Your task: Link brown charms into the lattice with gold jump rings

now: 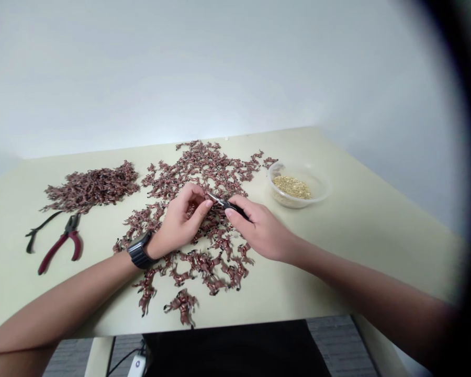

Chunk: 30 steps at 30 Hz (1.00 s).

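Bowl (317,184) with gold bits (292,187) in it, and a load of brown figures (208,157) spread over the table (361,209) to the left of the bowl. The right hand (259,225) is closed around a black-handled tool (237,208), also left of the bowl, its tip at the left hand (182,217). That hand's thumb and finger are close together; honestly can't tell if they've got a figure between them, too small. Well left of the bowl: a denser heap (96,186) and red pliers (66,235).
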Each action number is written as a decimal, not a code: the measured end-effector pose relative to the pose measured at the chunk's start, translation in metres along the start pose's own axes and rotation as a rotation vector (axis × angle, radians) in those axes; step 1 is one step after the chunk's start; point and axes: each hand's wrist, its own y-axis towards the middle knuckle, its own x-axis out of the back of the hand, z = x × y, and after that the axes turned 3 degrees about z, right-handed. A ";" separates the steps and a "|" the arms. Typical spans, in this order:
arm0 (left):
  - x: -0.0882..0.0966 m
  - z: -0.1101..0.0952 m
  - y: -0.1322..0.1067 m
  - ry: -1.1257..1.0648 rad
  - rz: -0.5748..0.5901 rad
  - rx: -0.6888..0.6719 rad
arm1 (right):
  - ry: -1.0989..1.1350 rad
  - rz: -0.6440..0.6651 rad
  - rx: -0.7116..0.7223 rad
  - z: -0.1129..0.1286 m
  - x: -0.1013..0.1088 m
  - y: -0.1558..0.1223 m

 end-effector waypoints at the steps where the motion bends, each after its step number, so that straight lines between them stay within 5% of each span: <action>1: 0.002 0.002 0.000 0.138 -0.012 -0.063 | 0.062 0.019 -0.025 0.000 -0.001 -0.001; 6: 0.010 0.005 0.003 0.426 -0.004 -0.225 | 0.207 0.052 -0.085 -0.002 -0.002 -0.001; 12: 0.002 -0.009 0.005 -0.350 0.081 0.151 | -0.054 -0.074 0.037 -0.006 0.004 0.003; 16: 0.002 -0.017 0.007 -0.647 0.150 0.305 | -0.239 -0.150 0.186 -0.011 0.010 0.006; 30: 0.002 -0.024 0.006 -0.883 0.214 0.384 | -0.342 -0.072 0.264 -0.016 0.018 0.008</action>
